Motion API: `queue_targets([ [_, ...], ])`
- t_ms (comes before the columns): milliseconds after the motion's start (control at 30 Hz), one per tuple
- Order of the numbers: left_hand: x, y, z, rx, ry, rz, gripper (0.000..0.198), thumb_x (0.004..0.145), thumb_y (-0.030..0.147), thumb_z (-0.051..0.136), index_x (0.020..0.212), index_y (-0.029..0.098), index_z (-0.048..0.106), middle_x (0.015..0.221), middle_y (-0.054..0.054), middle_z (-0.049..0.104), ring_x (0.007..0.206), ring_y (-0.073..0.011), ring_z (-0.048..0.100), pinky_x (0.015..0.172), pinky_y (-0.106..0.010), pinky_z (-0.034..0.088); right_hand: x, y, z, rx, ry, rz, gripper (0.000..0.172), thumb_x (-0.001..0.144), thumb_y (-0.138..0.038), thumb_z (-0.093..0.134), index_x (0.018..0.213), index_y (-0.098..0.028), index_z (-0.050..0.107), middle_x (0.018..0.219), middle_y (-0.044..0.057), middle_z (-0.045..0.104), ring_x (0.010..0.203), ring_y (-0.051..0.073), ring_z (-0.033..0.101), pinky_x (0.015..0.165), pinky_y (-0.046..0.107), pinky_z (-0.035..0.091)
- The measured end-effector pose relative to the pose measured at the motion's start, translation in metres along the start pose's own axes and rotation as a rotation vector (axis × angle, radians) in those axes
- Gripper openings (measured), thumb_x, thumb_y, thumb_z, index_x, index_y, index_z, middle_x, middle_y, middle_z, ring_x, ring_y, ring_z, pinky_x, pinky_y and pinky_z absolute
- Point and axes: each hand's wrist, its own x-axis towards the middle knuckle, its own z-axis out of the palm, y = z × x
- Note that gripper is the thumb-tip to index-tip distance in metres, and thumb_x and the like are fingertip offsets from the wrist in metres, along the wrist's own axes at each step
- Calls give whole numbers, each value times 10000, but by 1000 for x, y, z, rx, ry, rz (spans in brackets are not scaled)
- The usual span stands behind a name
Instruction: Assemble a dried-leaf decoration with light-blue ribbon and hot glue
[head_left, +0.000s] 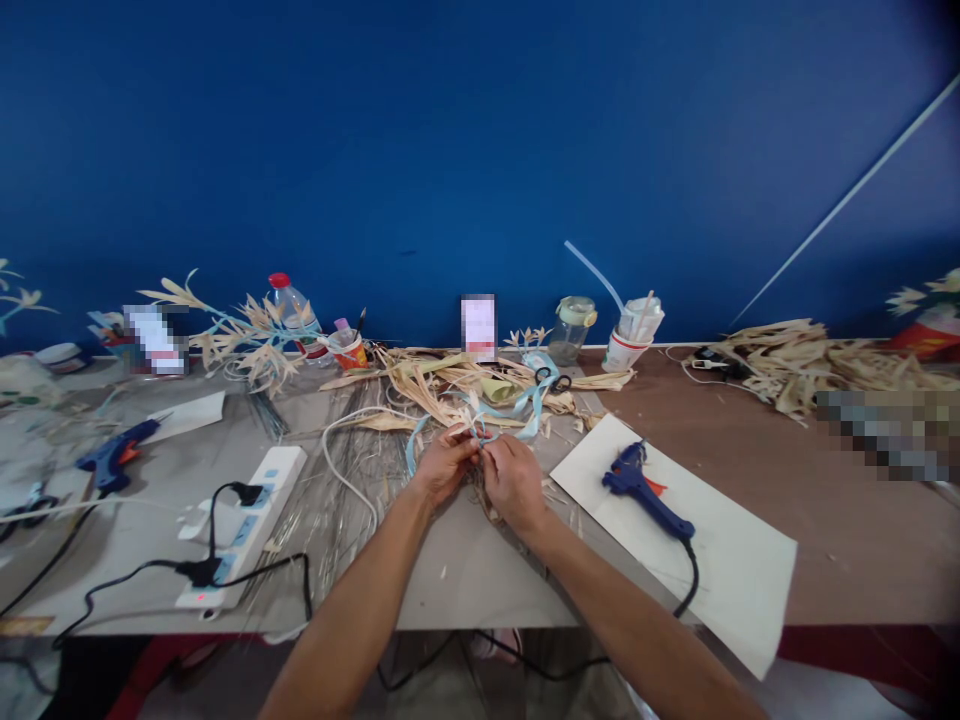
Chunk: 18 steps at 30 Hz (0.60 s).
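Note:
My left hand [445, 464] and my right hand [516, 482] meet over the middle of the table, fingers pinched together. Between their fingertips is a pale husk flower [474, 408] with light blue tape at its base; its stem is mostly hidden by the fingers. A loose length of light blue tape [534, 408] curls beyond my right hand, and another strip [413, 445] hangs beside my left. Dried corn husks [427, 378] lie heaped just past both hands. Black-handled scissors [553, 379] rest among them.
On white card [735, 560] to the right lies a blue glue gun [649, 495]; another glue gun [116, 455] is at left. A power strip [244, 530] with black cords stands left of thin wires [337, 510]. A phone [479, 328], jar [573, 330] and cup [628, 350] line the wall.

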Motion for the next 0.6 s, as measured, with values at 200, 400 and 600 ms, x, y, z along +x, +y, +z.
queue_targets([
  [200,1,2,1,-41,50,22,209,533,134,805,692,119,671,714,-13,668,558,-57,532,518,-163,402,0,0,2,87,38,20,198,882,-179,432,735,-188,565,711,56,574,697,194,514,653,298,387],
  [400,0,7,1,-2,45,27,192,539,162,806,663,126,664,676,-1,646,511,-42,486,507,-168,398,1,3,2,328,46,92,104,798,-164,499,837,-167,595,788,76,621,756,199,577,697,306,443],
  [600,2,8,0,71,56,33,212,535,196,810,671,115,669,664,-8,638,531,-44,488,503,-159,378,4,3,-1,436,9,228,135,789,-177,481,800,-188,615,771,51,646,726,177,594,677,290,455],
])
